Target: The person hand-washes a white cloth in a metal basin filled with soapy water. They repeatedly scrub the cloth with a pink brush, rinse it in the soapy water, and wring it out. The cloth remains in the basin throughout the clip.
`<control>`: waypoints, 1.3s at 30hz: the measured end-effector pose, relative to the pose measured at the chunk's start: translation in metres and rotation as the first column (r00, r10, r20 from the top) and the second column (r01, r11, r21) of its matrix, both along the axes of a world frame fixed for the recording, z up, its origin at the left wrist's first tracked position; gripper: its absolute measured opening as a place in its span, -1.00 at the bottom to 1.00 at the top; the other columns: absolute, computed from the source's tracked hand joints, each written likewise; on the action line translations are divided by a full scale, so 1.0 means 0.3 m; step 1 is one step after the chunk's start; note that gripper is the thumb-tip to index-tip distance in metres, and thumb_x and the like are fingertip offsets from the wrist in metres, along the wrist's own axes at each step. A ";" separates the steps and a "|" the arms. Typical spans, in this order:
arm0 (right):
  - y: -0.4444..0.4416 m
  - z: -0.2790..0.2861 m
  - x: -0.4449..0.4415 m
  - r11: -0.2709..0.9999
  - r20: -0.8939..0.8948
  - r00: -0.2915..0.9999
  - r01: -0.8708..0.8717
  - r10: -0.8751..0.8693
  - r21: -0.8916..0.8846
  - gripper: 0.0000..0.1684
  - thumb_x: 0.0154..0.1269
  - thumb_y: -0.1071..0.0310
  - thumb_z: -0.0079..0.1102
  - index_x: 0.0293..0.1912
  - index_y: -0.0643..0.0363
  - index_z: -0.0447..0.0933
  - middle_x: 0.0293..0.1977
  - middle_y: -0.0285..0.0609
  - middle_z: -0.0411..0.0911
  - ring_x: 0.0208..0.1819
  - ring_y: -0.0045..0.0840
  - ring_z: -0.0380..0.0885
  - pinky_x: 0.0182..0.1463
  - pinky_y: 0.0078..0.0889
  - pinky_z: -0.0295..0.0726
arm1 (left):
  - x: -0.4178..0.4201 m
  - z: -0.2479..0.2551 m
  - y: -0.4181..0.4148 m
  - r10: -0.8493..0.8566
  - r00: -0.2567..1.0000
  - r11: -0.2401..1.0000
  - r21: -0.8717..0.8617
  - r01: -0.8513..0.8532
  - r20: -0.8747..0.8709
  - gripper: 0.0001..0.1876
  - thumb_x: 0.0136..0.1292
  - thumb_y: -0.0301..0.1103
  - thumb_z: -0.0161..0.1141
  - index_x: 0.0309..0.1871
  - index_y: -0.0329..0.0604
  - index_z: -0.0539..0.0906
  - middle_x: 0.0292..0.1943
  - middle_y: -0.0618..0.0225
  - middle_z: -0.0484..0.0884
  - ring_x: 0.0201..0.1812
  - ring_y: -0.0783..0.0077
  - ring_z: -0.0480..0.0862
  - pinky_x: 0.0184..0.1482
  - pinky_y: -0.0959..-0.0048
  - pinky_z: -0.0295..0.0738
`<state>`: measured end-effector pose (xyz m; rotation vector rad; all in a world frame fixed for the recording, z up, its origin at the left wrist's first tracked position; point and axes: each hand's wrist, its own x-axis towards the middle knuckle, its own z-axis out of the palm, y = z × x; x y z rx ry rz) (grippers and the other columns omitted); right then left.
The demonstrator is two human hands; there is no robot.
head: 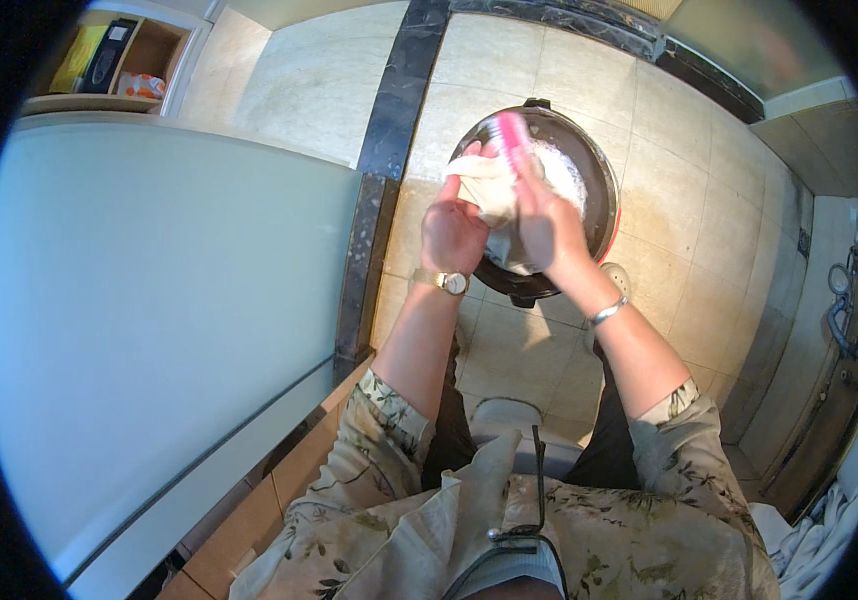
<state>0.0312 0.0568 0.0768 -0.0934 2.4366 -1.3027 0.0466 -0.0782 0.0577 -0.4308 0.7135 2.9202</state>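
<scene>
My left hand [457, 225], palm turned up, holds a bunched cream cloth [483, 184] above a dark round basin [603, 161]. In my right hand [549, 221] is a pink scrub brush [513, 135] with pale bristles. Blur hides whether the bristles touch the cloth. Inside the basin lies white suds or foamy water [560, 176]. Part of a light, wet-looking cloth [508, 251] shows below my hands, near the basin's front wall. The basin has dark handles at its far and near rims.
Pale floor tiles [669, 187] surround the basin. To the left stand a dark stone threshold [391, 112] and a frosted glass panel [166, 262]. A shower hose [839, 322] is at the right wall. A light shoe [615, 279] sits beside the basin.
</scene>
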 end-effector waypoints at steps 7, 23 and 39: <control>-0.082 0.014 0.095 0.984 -0.129 0.975 -0.178 0.179 0.019 -0.55 0.39 0.19 -0.14 0.23 -0.03 0.35 -0.31 0.08 0.56 -0.29 -0.11 0.59 -0.25 -0.11 0.54 | 0.007 -0.039 -0.039 0.047 0.960 0.997 -0.050 -0.063 -0.275 -0.45 0.41 -0.16 -0.14 0.36 -0.24 0.13 0.30 0.10 0.29 0.30 0.17 0.31 0.32 0.20 0.21; -0.101 -0.026 0.149 0.982 -0.354 0.917 -0.189 0.186 0.025 -0.56 0.40 0.25 -0.17 0.23 0.00 0.33 -0.48 0.12 0.53 -0.46 -0.07 0.55 -0.39 -0.09 0.51 | 0.001 -0.012 -0.044 0.039 0.999 0.966 -0.255 -0.030 0.030 -0.47 0.40 -0.04 -0.13 0.29 -0.20 0.30 0.07 0.26 0.54 0.05 0.32 0.52 0.17 0.23 0.33; -0.094 -0.006 0.141 0.974 -0.338 0.914 -0.223 0.225 0.044 -0.50 0.40 0.22 -0.12 0.30 0.01 0.25 -0.52 0.05 0.58 -0.63 -0.39 0.56 -0.42 -0.34 0.58 | -0.011 0.001 -0.047 0.012 0.998 0.991 -0.133 -0.004 0.061 -0.48 0.44 -0.11 -0.29 0.36 -0.19 0.19 0.33 0.18 0.28 0.34 0.17 0.27 0.37 0.11 0.04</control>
